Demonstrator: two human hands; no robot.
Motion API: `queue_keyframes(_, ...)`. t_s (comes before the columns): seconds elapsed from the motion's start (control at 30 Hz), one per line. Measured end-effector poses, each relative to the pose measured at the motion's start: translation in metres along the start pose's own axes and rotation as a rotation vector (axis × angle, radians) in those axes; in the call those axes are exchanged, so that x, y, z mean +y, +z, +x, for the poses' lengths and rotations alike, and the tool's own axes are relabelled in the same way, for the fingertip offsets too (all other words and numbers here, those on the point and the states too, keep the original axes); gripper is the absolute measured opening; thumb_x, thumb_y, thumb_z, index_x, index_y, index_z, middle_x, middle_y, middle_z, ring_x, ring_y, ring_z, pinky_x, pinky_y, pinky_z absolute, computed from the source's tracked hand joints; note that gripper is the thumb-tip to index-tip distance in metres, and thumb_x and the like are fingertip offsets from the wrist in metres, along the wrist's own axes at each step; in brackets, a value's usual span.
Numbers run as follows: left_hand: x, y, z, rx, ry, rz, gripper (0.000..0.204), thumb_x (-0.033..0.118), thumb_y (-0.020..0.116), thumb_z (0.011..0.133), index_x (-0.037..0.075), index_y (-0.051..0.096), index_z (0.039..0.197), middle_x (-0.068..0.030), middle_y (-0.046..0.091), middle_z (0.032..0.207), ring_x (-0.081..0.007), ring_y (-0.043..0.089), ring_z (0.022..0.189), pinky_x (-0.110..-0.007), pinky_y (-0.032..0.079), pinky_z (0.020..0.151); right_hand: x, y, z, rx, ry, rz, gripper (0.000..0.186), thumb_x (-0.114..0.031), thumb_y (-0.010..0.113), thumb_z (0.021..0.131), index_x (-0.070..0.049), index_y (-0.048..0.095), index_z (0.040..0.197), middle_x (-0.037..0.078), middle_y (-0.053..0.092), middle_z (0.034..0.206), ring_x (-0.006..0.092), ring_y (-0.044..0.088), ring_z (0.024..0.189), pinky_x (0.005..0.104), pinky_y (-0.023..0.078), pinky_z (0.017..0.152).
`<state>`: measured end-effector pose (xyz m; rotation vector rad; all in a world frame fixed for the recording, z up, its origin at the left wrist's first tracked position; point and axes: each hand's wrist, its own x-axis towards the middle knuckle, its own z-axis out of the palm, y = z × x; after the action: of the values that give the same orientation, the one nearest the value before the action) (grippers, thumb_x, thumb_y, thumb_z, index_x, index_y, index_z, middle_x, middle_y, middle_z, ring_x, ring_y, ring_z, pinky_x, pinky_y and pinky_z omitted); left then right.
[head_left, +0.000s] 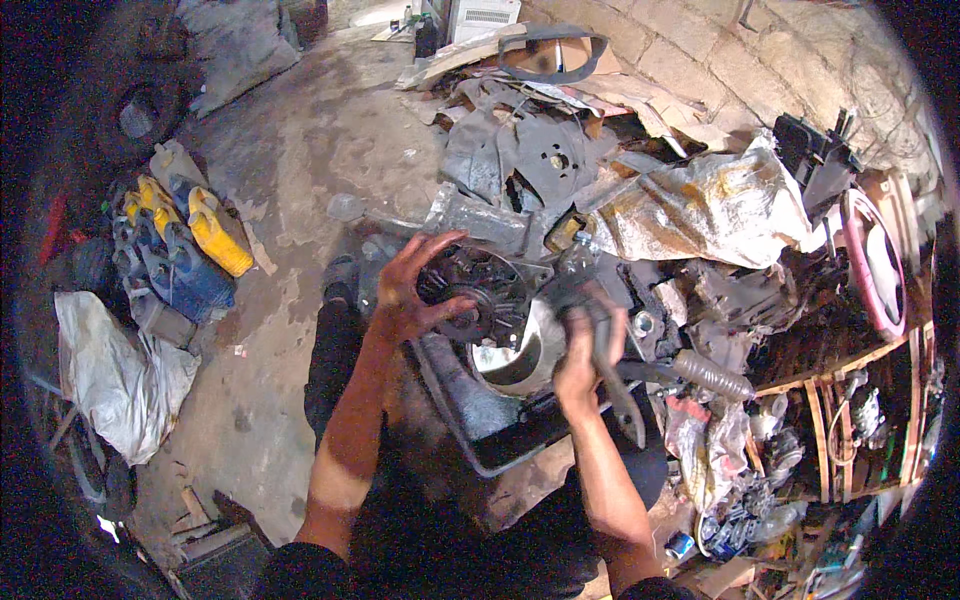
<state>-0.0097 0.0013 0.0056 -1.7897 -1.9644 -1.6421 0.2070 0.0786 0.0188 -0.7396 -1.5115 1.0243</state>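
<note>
Dim, bluish light from above, dark fisheye rim, edges bent and soft.

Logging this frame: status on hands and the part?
Left hand spread on round dark finned part, fingers open. Right hand gripping pliers, handles hanging down. Shiny metal housing under part. Scrap piled behind; nothing between the hands.
</note>
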Motion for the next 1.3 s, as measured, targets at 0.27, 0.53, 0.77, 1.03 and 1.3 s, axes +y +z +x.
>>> queue_keyframes(0.27,0.001,0.001,-0.002,0.042,0.012,0.01,0.081,0.031,0.089,0.055,0.015,0.058,0.127,-0.0099,0.063,0.112,-0.0291,0.063,0.102,-0.037,0.05,0.09,0.033,-0.006,-0.023,-0.275,0.02,-0.187,0.03,-0.012,0.056,0.085,0.001,0.055,0.111,0.016,0.062,0.103,0.0246,0.058,0.097,0.0378,0.045,0.089)
queue_keyframes(0.53,-0.001,0.003,-0.002,0.033,0.015,-0.045,0.081,0.032,0.088,0.055,0.015,0.058,0.128,-0.0098,0.063,0.109,-0.0302,0.063,0.102,-0.037,0.049,0.091,-0.008,0.01,0.004,0.026,0.04,-0.005,0.029,-0.016,0.056,0.09,0.002,0.054,0.113,0.014,0.057,0.11,0.0231,0.054,0.106,0.038,0.043,0.092)
queue_keyframes(0.77,-0.003,-0.003,-0.006,0.059,0.043,0.072,0.08,0.034,0.088,0.056,0.015,0.058,0.127,-0.0102,0.063,0.109,-0.03,0.064,0.099,-0.037,0.05,0.087,0.006,-0.009,-0.013,-0.338,0.084,-0.229,0.028,-0.015,0.055,0.086,0.0,0.056,0.11,0.015,0.064,0.099,0.024,0.062,0.094,0.0391,0.048,0.084)
queue_keyframes(1.03,0.002,-0.002,-0.002,0.054,0.037,0.087,0.078,0.035,0.088,0.057,0.014,0.058,0.126,-0.0101,0.063,0.111,-0.0294,0.064,0.097,-0.037,0.051,0.085,0.037,0.007,-0.021,-0.167,-0.1,-0.239,0.028,-0.017,0.055,0.086,0.005,0.056,0.104,0.013,0.057,0.098,0.022,0.055,0.094,0.037,0.044,0.085)
queue_keyframes(1.3,-0.003,0.003,-0.002,0.05,0.057,0.067,0.08,0.036,0.088,0.056,0.013,0.058,0.126,-0.0103,0.064,0.112,-0.03,0.063,0.101,-0.037,0.051,0.087,-0.006,0.01,0.004,0.082,-0.037,0.035,0.028,-0.013,0.053,0.09,0.003,0.053,0.113,0.014,0.058,0.112,0.0223,0.056,0.103,0.0357,0.044,0.093)
